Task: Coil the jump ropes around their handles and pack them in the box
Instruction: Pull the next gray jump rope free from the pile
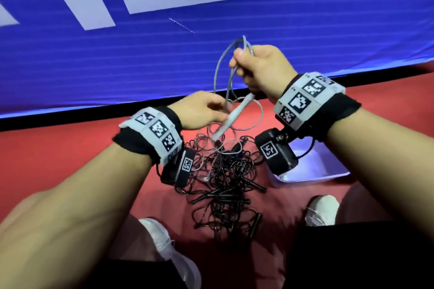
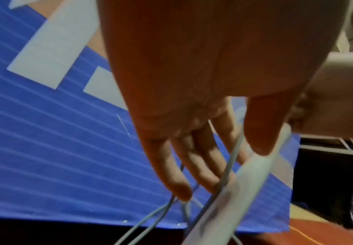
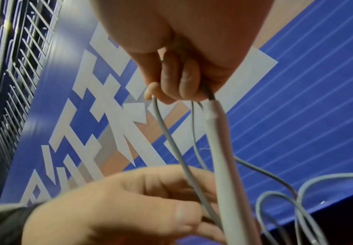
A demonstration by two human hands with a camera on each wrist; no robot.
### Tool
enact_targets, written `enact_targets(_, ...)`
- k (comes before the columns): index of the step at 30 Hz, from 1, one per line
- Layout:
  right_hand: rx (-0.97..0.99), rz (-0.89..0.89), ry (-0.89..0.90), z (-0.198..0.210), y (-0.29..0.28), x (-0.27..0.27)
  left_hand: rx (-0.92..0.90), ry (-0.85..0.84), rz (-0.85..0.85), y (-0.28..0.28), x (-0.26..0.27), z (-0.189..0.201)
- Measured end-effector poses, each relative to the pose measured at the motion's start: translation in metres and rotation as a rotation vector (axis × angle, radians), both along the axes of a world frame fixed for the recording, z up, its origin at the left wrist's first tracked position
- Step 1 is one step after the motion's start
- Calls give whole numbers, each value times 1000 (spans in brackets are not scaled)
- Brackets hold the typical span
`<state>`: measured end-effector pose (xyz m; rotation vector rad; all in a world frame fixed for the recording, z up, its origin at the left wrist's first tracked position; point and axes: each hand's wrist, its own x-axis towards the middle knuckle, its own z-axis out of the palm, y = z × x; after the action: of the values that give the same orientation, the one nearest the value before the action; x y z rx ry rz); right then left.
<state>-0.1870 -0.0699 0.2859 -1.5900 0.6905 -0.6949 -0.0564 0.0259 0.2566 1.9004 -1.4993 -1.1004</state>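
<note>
Head view, white handle [image 1: 231,116] slanting down-left

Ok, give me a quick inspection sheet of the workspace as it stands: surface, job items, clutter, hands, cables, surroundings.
Surface: red floor.
Job's things: grey jump rope lifted, its pale handle hanging between the hands; tangled black jump ropes in a heap on the floor; white box beside the heap, its visible part bare.
Clutter: nothing seen.
Hands: right hand grips the grey cord bundle; left hand pinches the cord beside the handle.
Cables: thin black lead at the right wrist camera.
Surroundings: blue banner with white shapes; white shoes.
</note>
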Motion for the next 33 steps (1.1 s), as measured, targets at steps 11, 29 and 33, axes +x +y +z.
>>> enact_targets(11,188,-156,-36,16,-26,-19,-234,139,372,-6,6,-3)
enact_targets(29,-99,200,325,-23,24,4,-491,483,644,0,8,44)
enact_targets(33,16,91,153,-14,12,5,-359,308,477,1,10,31)
